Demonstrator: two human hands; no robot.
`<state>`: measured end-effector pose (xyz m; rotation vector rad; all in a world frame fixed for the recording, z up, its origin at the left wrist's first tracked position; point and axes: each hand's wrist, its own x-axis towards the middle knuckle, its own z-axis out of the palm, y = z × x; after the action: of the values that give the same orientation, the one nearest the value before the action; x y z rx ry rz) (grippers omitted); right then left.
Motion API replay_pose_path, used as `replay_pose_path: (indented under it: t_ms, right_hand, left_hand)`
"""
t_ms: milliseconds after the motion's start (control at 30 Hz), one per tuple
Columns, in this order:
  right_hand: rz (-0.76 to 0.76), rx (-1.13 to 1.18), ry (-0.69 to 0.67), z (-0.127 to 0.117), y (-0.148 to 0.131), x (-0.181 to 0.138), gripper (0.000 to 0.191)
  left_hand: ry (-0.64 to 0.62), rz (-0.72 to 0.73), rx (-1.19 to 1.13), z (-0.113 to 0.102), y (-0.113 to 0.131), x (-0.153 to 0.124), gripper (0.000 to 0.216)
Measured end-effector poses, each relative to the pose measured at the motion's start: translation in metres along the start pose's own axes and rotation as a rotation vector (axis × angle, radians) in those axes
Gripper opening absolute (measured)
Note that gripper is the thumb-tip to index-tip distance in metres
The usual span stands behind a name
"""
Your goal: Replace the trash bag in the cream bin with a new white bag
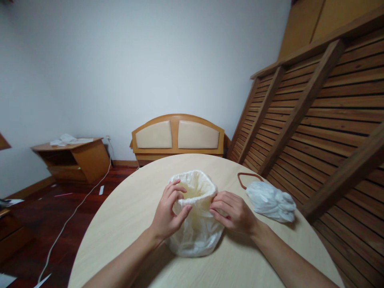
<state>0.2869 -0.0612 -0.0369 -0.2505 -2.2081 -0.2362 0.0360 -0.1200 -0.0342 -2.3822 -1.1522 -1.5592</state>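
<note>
A white, thin, crinkled plastic bag [198,236] stands upright on the round table, its mouth wide and its inside pale yellow. It looks stretched over a round container, but I cannot see one plainly. At the left of the rim is my left hand [168,212], thumb and fingers apart, the fingertips close to or touching the edge. My right hand [235,210] pinches the bag at the right side of the rim, with thumb and fingertips closed together.
To the right on the light wood table [120,236] lie a bunched white plastic bag [271,202] and a reddish-brown loop [249,174]. Slatted wooden panels [300,132] lean along the right. Behind are a headboard [177,152] and a low cabinet [87,160]; a white cable [73,214] crosses the floor.
</note>
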Motion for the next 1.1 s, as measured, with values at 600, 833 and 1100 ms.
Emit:
replay_pose_path:
  t_ms: [600,833,1100]
  right_hand:
    - [0.138,-0.008,0.102,0.006,-0.012,0.006,0.029]
    - [0.140,-0.010,0.094,0.006,-0.021,0.009,0.026]
    - [0.145,-0.056,0.121,0.003,-0.017,0.007,0.021]
  left_hand:
    - [0.007,0.115,0.081,-0.006,0.003,0.000,0.033]
    - [0.004,0.139,0.152,0.007,0.004,0.000,0.025]
    - [-0.019,0.088,0.038,0.003,-0.004,0.001,0.023]
